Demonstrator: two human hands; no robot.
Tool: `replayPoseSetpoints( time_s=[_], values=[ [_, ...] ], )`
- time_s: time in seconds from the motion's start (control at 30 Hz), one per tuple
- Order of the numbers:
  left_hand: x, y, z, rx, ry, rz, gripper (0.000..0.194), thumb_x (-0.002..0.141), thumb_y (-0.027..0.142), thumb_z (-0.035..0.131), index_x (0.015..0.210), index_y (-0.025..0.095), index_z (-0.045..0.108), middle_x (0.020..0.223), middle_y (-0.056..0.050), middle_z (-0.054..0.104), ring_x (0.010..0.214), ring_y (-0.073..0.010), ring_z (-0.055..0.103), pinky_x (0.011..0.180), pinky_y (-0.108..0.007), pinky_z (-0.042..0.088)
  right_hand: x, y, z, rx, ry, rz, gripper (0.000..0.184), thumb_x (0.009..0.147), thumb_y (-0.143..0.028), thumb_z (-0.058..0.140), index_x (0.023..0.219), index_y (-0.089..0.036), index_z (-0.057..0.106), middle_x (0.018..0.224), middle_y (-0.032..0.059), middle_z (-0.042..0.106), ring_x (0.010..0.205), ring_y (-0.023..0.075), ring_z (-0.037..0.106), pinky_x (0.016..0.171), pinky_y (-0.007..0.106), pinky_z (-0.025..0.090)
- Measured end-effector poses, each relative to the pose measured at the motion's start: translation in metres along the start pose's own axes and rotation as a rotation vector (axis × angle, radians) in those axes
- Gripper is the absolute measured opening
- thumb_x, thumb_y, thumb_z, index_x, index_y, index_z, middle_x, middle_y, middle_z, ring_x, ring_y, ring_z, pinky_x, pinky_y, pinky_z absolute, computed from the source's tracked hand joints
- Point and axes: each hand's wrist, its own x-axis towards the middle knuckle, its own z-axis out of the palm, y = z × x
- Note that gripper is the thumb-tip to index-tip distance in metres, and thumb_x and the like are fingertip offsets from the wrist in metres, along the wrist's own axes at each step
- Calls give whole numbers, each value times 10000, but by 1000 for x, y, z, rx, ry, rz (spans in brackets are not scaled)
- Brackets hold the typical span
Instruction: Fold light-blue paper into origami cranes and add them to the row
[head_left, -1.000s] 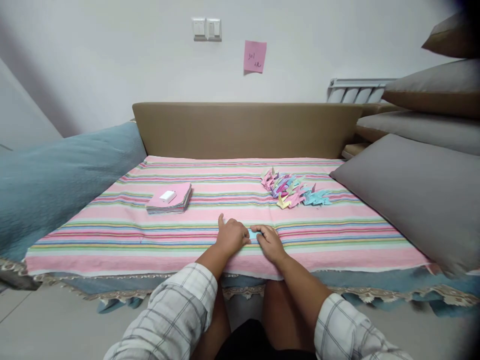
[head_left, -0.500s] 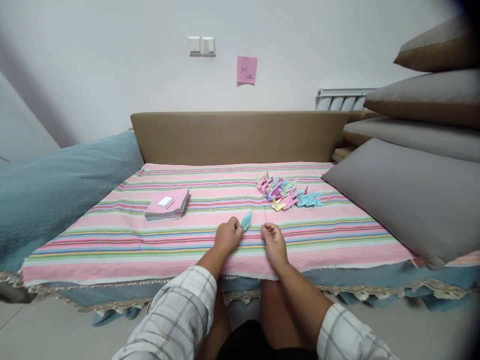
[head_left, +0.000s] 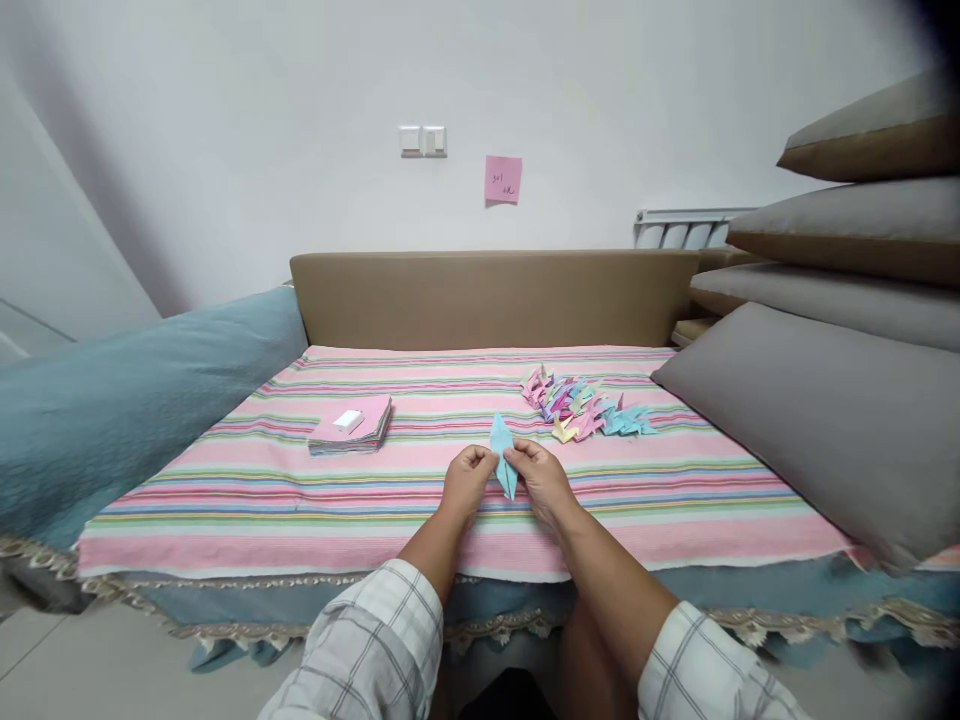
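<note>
A light blue piece of folded origami paper [head_left: 502, 436], shaped like a long narrow diamond with a slit in its lower half, is held upright between my two hands. My left hand [head_left: 468, 477] pinches its left edge with thumb and forefinger. On the opposite edge, my right hand [head_left: 541, 476] grips it with thumb and fingers closed. Beyond my right hand lies a cluster of folded paper cranes [head_left: 574, 405] in pink, purple, yellow and blue. To the left rests a stack of square paper [head_left: 360, 432] with a small white block [head_left: 348, 421] on top.
A striped cloth [head_left: 247, 490] covers the seat in front of me. Grey cushions [head_left: 825, 420] are piled at the right, and a blue covered armrest [head_left: 165, 370] stands at the left. Behind is a brown backrest [head_left: 487, 300]; a pink note [head_left: 503, 179] sticks to the wall.
The blue folded paper, earlier in my left hand alone, now stands upright between both hands. My right hand has come in and taken its right edge. The head view has tilted up slightly.
</note>
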Motion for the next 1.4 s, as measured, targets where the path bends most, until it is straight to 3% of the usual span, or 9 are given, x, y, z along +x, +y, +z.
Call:
replayPoseSetpoints(
  time_s=[0.17, 0.4, 0.87, 1.0, 1.13, 1.23, 1.4],
  values=[
    [13, -7, -5, -150, 1, -112, 339, 525, 353, 772, 725, 127, 620, 623, -2, 627, 569, -107, 566, 623, -259, 464, 16, 8, 0, -42, 22, -8, 412, 532, -385, 794, 774, -199, 516, 554, -75, 574, 482, 102, 530, 497, 223, 420],
    [19, -23, -12, -335, 48, -300, 387, 438, 268, 843, 600, 147, 514, 556, 29, 601, 568, -112, 600, 642, -273, 515, 25, 33, -10, -147, 41, 8, 332, 597, -403, 755, 789, -192, 586, 644, -24, 617, 559, 131, 566, 536, 250, 450],
    [10, -26, -13, -392, 76, -346, 379, 452, 245, 850, 599, 135, 518, 557, 47, 576, 562, -88, 589, 625, -247, 534, 14, 32, -14, -140, 29, 120, 304, 603, -374, 749, 809, -182, 635, 739, 9, 667, 632, 135, 594, 577, 247, 470],
    [4, -28, -13, -399, 54, -363, 385, 482, 247, 840, 622, 143, 497, 581, 42, 594, 572, -90, 598, 618, -242, 531, 11, 29, -16, -202, 44, 129, 318, 588, -392, 749, 800, -183, 637, 676, -8, 635, 576, 124, 557, 508, 233, 438],
    [0, -27, -10, -417, 29, -351, 398, 493, 258, 835, 625, 151, 475, 577, 44, 593, 551, -91, 592, 577, -232, 519, 7, 23, -16, -284, 74, 60, 308, 577, -396, 748, 763, -193, 611, 614, -30, 597, 525, 113, 526, 481, 227, 420],
    [-2, -26, -7, -414, 35, -343, 399, 487, 260, 837, 625, 152, 478, 580, 42, 597, 549, -89, 590, 566, -220, 514, 4, 22, -17, -416, 62, -5, 259, 644, -402, 702, 785, -199, 624, 657, -8, 620, 564, 137, 555, 526, 256, 451],
    [-6, -27, -4, -441, 76, -318, 400, 489, 249, 835, 635, 154, 475, 598, 48, 593, 572, -74, 580, 582, -198, 503, 1, 21, -20, -756, 47, -318, 137, 760, -331, 617, 828, -216, 646, 839, 40, 629, 714, 168, 587, 649, 284, 479]
  ],
)
